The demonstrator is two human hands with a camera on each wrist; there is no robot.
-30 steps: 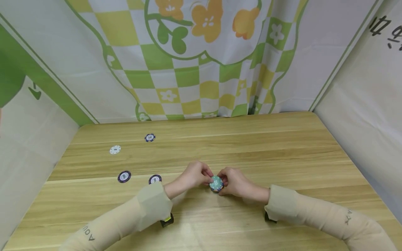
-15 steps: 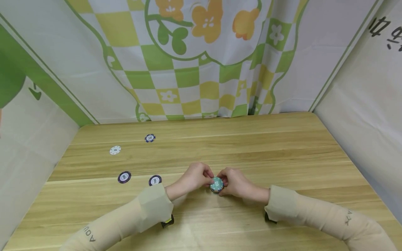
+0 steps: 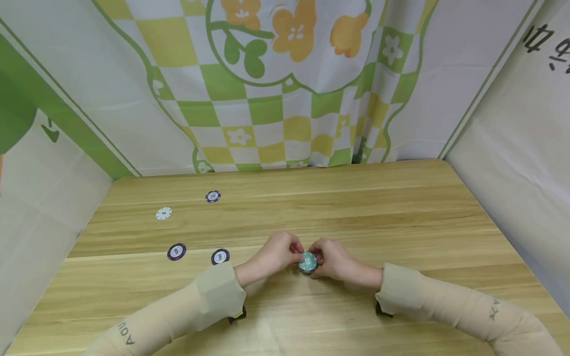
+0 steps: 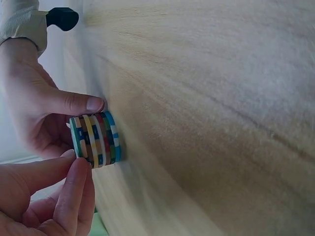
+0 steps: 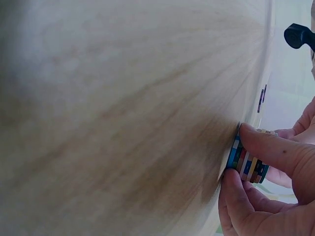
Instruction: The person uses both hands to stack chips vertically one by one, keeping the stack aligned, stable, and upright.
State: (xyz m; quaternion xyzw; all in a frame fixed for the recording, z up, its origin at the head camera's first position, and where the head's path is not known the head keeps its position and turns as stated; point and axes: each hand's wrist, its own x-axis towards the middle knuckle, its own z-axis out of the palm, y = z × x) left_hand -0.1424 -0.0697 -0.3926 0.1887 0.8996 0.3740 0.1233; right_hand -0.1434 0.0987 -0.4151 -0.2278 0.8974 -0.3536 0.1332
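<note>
- Both my hands are on one stack of poker chips (image 3: 307, 262), sitting on the wooden table (image 3: 401, 217) near the front edge, roughly centre.
- My left hand (image 3: 278, 252) pinches the stack from its left side; fingers curled, tips on the rim. In the left wrist view the fingertips (image 4: 78, 169) touch the stack (image 4: 95, 139) edge.
- My right hand (image 3: 334, 258) pinches it from the right side, thumb and fingers wrapped on the rim. In the right wrist view the hand (image 5: 275, 196) covers much of the stack (image 5: 247, 163); a finger lies across its side.
- Grip on both sides: narrow, closed on the stack, no gap visible between fingers and chips.
- Stack is several chips high, mixed edge colours: teal, yellow, red, blue, green. Top chip is teal with a white centre; the number is too small to read reliably.
- Stack base touches the table, seen in both wrist views.
- Loose chips to the left, well apart from the hands: two dark ones with white centres (image 3: 176, 251) and (image 3: 220, 256) closer in, a white chip (image 3: 163, 213) and a dark blue chip (image 3: 213, 196) farther back.
- Beige sleeves (image 3: 209, 296) on both arms.
- Backdrop cloth (image 3: 267, 99): green and yellow checks, orange flowers.
</note>
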